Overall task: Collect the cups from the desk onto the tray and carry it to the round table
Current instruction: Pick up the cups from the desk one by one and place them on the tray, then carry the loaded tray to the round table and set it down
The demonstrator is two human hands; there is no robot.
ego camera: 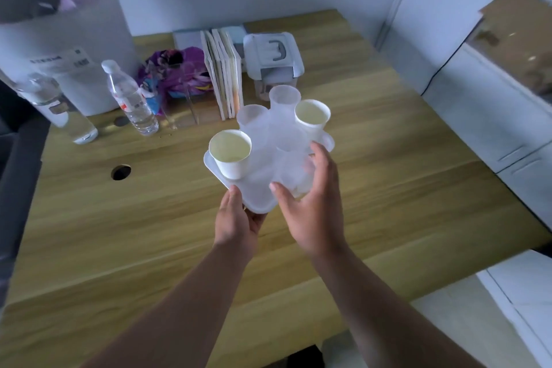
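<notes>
A white tray (258, 193) is held above the wooden desk (149, 218). My left hand (239, 222) grips its near edge from below, thumb on the rim. On the tray stand a white paper cup (230, 155) at the left, another paper cup (312, 116) at the far right, and several translucent plastic cups, among them one at the back (283, 98) and one at the front right (294, 172). My right hand (313, 206) wraps around that front translucent cup, fingers curled on both sides of it.
At the back of the desk stand two water bottles (131, 98), a large white bin (59, 39), a purple bag (179, 75), upright books (224, 72) and a lidded plastic box (271, 57). A cable hole (121, 172) sits at the left. White cabinets (493, 128) line the right.
</notes>
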